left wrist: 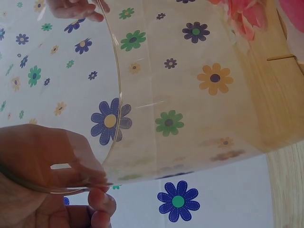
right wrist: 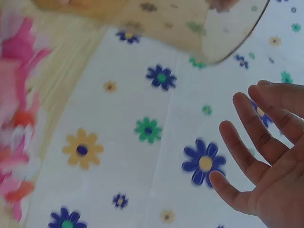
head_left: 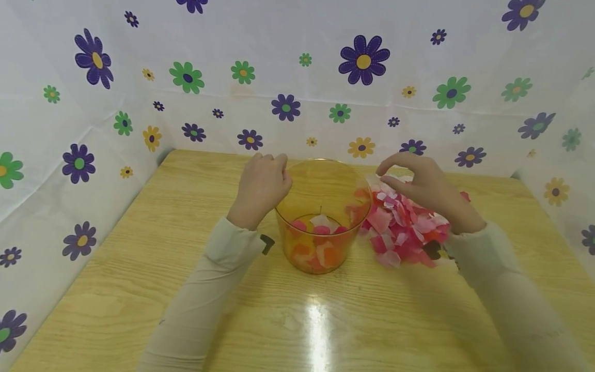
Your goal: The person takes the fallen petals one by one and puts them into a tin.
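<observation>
A see-through amber plastic bucket stands upright on the table, with pink, white and orange petals at its bottom. At its left rim my left hand pinches the edge, thumb on one side and fingers on the other, as the left wrist view shows close up. My right hand hovers over a heap of pink, red and white artificial petals just right of the bucket. In the right wrist view its fingers are spread and loosely bent, with nothing in them.
The wooden table carries the bucket and the heap. A white cloth printed with flowers hangs behind the table and along both sides. Small dark bits show by the heap's lower right edge.
</observation>
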`<state>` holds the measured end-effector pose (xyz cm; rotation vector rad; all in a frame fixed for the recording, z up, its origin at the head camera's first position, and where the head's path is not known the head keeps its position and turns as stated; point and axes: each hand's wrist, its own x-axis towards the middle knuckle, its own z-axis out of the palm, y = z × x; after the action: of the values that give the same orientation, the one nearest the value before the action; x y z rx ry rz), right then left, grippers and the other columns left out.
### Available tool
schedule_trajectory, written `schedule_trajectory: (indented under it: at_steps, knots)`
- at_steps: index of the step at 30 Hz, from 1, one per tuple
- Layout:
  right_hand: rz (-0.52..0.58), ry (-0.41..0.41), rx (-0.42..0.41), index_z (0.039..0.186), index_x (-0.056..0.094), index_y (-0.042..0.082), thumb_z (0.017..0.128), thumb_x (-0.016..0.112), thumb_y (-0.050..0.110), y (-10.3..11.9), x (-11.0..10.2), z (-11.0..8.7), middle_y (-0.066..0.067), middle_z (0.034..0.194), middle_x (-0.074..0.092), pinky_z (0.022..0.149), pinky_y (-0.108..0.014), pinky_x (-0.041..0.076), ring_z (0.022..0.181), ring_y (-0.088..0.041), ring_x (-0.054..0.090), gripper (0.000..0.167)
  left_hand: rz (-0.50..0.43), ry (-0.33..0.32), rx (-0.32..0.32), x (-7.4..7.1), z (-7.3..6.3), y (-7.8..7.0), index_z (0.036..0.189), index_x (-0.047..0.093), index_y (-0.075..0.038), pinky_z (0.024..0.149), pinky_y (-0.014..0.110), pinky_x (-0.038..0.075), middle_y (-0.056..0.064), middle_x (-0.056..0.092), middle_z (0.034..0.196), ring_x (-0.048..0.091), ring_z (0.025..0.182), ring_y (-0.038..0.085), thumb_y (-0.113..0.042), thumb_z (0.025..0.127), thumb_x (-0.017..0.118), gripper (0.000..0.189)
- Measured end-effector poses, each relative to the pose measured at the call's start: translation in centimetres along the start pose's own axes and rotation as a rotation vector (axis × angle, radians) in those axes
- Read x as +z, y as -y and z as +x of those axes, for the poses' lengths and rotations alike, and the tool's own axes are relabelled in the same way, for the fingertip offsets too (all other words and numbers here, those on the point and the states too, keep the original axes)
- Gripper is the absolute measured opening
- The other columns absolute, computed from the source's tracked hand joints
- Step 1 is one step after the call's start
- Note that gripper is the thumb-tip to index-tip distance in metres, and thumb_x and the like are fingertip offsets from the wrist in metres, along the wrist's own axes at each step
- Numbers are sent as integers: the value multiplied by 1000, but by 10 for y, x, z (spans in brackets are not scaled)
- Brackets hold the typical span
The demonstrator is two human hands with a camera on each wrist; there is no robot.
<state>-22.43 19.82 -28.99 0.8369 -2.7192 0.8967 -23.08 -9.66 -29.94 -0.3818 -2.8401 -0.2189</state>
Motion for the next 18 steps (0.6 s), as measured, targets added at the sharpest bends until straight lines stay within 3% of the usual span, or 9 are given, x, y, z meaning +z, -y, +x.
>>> schedule_trajectory:
  at_steps: [4,9,14,18]
  knots:
    - [-39,-3,135,104,64,5,87,64,10,-21,-10,-10,-16,113,64,98,-56,40,117,-34,52,18,-6,-1,-5,1,1,0,85,57,-3,66,32,38,11,58,73,46,68,25,-13,88,49,13]
    - [-94,81,285,109,62,2,88,62,13,-64,-14,-22,-20,119,60,101,-61,34,122,-39,46,24,-11,5,-9,0,1,0,86,58,-3,66,32,38,11,59,74,46,69,25,-14,89,49,14]
    - [-146,201,352,115,59,-1,86,64,14,-106,-10,-35,-25,120,58,96,-60,39,117,-43,49,33,-12,16,-16,1,1,1,87,58,-4,66,32,39,11,59,75,46,70,25,-15,89,49,15]
    - [-175,284,358,118,57,-3,86,63,12,-132,-4,-42,-27,122,56,93,-60,41,114,-46,49,35,-14,27,-22,1,1,1,88,58,-4,66,32,39,10,59,75,46,71,25,-15,90,48,15]
